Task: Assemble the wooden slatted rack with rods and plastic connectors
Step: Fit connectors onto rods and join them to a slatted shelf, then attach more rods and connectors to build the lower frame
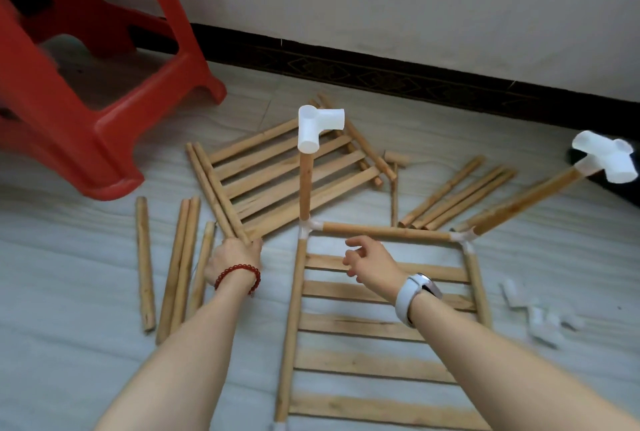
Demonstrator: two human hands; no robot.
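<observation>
A slatted wooden panel (363, 326) lies flat on the floor in front of me, framed by rods. Two upright rods rise from its far corners: the left upright (305, 188) carries a white connector (317, 127), the right upright (526, 203) leans away with another white connector (606, 158). A second slatted panel (284, 174) lies farther back. My left hand (233, 259) grips the near corner of that second panel at its side rods. My right hand (369, 262) hovers above the near panel's far rod (384, 232), fingers loosely curled, holding nothing.
Several loose rods (173, 268) lie on the floor to the left, more rods (457, 198) at the right back. Spare white connectors (540, 316) sit on the floor at the right. A red plastic stool (104, 84) stands at the back left, near the wall.
</observation>
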